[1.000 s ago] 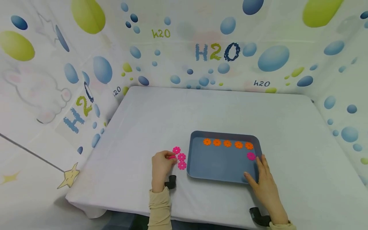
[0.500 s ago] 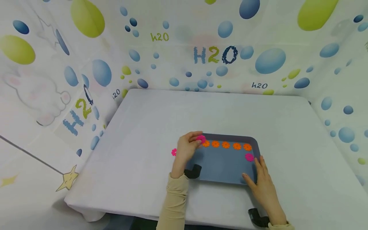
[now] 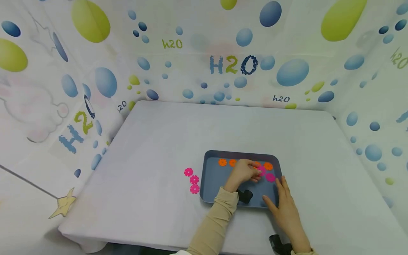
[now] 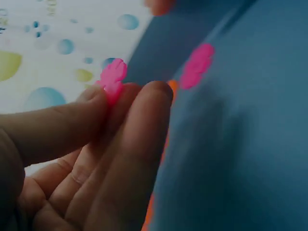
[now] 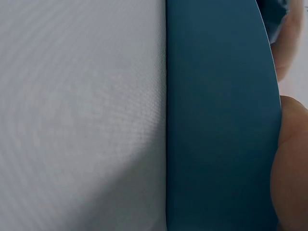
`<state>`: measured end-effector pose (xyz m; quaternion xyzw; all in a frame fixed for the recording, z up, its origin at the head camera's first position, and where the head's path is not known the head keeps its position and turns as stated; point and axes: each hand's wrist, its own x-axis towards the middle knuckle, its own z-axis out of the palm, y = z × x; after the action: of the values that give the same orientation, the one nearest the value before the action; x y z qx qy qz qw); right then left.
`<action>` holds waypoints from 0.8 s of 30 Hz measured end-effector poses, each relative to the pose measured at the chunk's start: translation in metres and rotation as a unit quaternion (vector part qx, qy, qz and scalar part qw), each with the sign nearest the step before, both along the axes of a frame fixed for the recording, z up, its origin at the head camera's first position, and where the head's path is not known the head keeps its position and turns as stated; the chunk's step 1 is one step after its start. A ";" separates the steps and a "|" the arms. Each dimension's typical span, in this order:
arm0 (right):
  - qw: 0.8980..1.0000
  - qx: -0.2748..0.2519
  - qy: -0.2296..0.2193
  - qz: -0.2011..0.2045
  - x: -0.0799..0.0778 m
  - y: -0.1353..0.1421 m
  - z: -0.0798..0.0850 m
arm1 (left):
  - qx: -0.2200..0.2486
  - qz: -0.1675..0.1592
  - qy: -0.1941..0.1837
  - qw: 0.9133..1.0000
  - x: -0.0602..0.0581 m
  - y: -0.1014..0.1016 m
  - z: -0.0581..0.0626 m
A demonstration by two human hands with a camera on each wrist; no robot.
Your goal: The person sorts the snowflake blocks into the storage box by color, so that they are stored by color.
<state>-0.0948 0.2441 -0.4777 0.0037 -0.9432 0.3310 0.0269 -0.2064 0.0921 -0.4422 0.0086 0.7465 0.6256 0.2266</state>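
My left hand (image 3: 243, 173) pinches a pink flower-shaped disc (image 3: 261, 170) between thumb and fingertips, over the right part of a blue-grey tray (image 3: 218, 186). In the left wrist view, that pinched disc (image 4: 114, 74) stands tilted at the fingertips. Close by, another pink disc (image 3: 270, 177) lies in the tray, near its right wall. A row of orange discs (image 3: 222, 162) runs along the far side, partly hidden behind my left hand. My right hand (image 3: 288, 210) rests at the tray's right edge, fingers extended. The right wrist view shows the tray's outer wall (image 5: 221, 115) beside its thumb (image 5: 291, 168).
Three pink discs (image 3: 194, 179) lie on the white tablecloth (image 3: 153, 152) left of the tray. Dark wrist-worn pieces sit at both wrists, the left one (image 3: 244, 196) over the tray. A patterned curtain (image 3: 191, 71) stands behind the table.
My left hand has picked up a pink disc from the group left of the tray and carried it rightward over the tray. My right hand has stayed at the tray's edge.
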 end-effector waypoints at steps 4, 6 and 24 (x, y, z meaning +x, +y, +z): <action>1.000 0.003 0.009 0.001 0.001 -0.001 -0.001 | -0.054 0.015 0.002 0.998 0.003 0.008 -0.008; 1.000 0.005 0.015 -0.001 0.001 -0.001 -0.001 | -0.074 0.027 0.017 0.997 0.003 0.010 -0.010; 1.000 -0.002 0.027 -0.001 0.000 0.001 0.001 | -0.155 0.021 0.078 0.985 0.002 0.012 -0.015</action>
<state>-0.0947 0.2452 -0.4763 0.0119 -0.9416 0.3324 0.0523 -0.2041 0.1041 -0.4574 0.0059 0.8500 0.5040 0.1532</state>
